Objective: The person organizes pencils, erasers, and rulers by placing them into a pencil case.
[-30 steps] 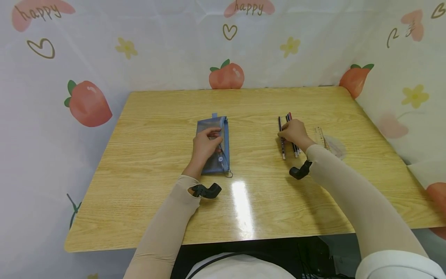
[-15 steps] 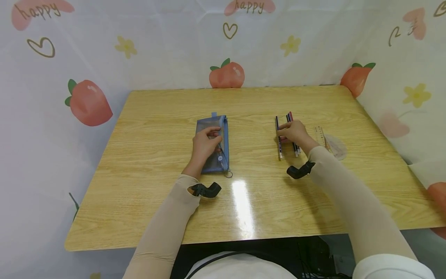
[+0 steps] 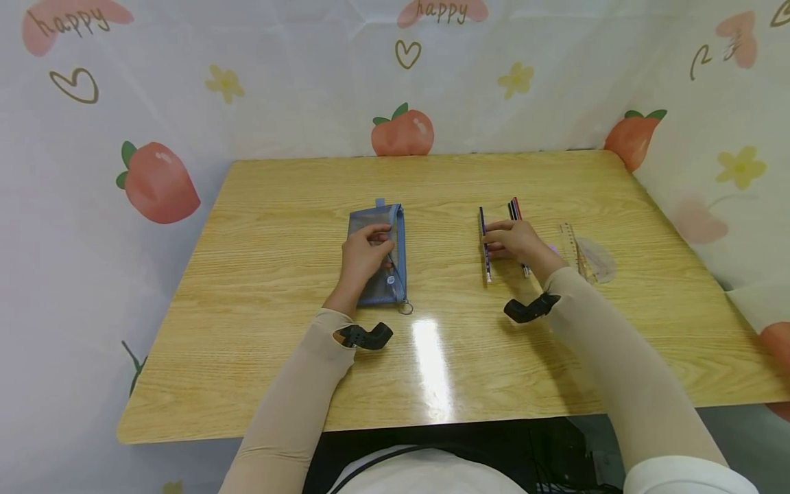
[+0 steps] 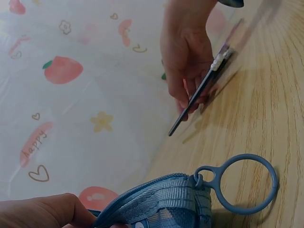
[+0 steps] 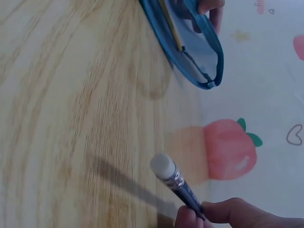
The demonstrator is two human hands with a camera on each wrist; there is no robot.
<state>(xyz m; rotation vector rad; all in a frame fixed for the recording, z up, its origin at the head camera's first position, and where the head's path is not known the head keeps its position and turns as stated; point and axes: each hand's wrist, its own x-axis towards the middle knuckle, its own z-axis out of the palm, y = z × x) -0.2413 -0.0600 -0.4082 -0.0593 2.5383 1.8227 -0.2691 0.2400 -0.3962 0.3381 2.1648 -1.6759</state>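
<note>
Pinched in our right hand (image 3: 517,240) is a white-ended dark pencil (image 3: 487,266), held just clear of the wooden table (image 3: 278,261) between the other pencils (image 3: 516,208) and the blue mesh pouch (image 3: 373,293), whose open edge our left hand (image 3: 363,259) grips.

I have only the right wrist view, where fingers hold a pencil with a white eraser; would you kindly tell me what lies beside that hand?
Observer: In the head view, more pencils lie partly hidden by the right hand.
Operator: Thank you; is there anything farther right?
Observer: Yes, a ruler with markings lies to the right of those pencils.
Operator: And is anything attached to the near end of the pouch?
Observer: Yes, the left wrist view shows a blue ring attached there.
</note>
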